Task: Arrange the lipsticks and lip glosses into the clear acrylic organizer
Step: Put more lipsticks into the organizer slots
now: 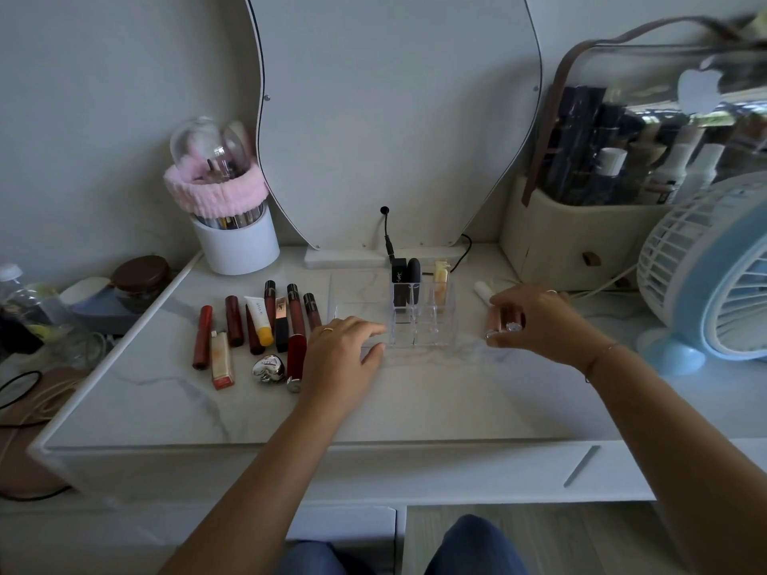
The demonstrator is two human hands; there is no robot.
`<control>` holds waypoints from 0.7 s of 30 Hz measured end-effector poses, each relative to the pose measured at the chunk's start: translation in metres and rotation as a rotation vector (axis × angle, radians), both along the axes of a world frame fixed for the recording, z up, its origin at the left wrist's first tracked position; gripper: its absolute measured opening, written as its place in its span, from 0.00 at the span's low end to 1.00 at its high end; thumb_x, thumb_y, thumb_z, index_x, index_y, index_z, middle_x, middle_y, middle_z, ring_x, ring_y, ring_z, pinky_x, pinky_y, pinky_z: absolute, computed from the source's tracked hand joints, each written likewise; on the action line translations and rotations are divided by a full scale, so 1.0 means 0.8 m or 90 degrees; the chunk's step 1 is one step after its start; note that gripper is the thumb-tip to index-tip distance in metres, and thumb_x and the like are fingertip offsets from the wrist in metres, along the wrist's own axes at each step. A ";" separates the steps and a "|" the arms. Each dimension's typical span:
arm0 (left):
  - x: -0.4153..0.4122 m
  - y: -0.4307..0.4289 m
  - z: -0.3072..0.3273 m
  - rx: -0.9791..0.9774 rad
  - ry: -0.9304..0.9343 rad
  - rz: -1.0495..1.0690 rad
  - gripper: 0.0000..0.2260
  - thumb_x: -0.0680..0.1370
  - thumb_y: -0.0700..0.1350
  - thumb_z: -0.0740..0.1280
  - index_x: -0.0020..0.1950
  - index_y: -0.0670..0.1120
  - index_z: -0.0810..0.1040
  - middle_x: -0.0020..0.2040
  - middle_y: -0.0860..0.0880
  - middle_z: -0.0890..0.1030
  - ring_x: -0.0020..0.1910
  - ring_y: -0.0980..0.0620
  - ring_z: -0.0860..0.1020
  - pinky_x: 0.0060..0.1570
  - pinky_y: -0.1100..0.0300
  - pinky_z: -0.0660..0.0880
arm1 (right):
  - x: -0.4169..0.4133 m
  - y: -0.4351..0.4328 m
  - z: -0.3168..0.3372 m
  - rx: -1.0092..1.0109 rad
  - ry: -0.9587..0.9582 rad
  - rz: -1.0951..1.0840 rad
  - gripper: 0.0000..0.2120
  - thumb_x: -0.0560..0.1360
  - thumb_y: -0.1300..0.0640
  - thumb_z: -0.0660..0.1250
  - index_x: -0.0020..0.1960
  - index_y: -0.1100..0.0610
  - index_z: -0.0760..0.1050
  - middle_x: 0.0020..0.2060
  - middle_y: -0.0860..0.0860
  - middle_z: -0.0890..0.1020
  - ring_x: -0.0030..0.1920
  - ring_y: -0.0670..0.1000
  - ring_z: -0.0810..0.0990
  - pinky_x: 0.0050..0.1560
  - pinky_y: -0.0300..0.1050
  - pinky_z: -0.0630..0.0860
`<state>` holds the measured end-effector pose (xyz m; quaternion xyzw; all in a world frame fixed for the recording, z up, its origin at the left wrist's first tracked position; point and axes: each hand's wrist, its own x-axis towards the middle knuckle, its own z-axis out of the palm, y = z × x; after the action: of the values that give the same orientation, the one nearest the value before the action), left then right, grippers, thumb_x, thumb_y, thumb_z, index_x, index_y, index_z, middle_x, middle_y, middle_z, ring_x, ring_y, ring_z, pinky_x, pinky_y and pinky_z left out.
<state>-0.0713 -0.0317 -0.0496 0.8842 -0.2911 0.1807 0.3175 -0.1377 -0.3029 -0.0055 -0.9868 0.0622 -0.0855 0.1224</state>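
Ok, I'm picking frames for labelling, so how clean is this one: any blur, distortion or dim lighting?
Head view: dim, flat light with soft shadows; wide-angle bending curves the desk edge and mirror; the fan and top-right corner smear; the clear organizer is faint against the marble; the right hand looks slightly soft.

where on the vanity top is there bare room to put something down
The marble top is bare along its front edge, nearer than both hands. A smaller patch lies between the white cup and the lipstick row. It is crowded left of the acrylic organizer and around the right hand.
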 end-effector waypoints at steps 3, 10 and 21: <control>0.001 -0.001 0.000 0.001 0.002 0.000 0.08 0.73 0.43 0.69 0.52 0.48 0.81 0.49 0.50 0.83 0.51 0.49 0.79 0.55 0.54 0.68 | -0.001 -0.001 -0.003 0.005 0.005 0.015 0.21 0.65 0.45 0.73 0.54 0.52 0.77 0.47 0.50 0.81 0.45 0.50 0.76 0.54 0.53 0.75; 0.002 0.000 -0.002 0.002 0.000 0.001 0.08 0.73 0.44 0.69 0.52 0.48 0.81 0.49 0.51 0.83 0.51 0.49 0.78 0.54 0.54 0.68 | 0.003 0.006 -0.008 0.047 -0.024 0.021 0.18 0.68 0.47 0.71 0.56 0.50 0.76 0.45 0.48 0.80 0.46 0.51 0.76 0.57 0.54 0.73; 0.002 0.000 -0.002 -0.003 -0.004 0.000 0.08 0.73 0.44 0.69 0.52 0.48 0.81 0.49 0.50 0.83 0.51 0.49 0.79 0.54 0.54 0.69 | 0.005 0.020 -0.018 0.082 -0.036 0.055 0.36 0.65 0.53 0.77 0.69 0.56 0.67 0.58 0.52 0.69 0.51 0.49 0.73 0.58 0.39 0.74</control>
<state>-0.0701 -0.0319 -0.0512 0.8830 -0.2915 0.1838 0.3186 -0.1341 -0.2871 -0.0199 -0.9759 0.0211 -0.1036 0.1907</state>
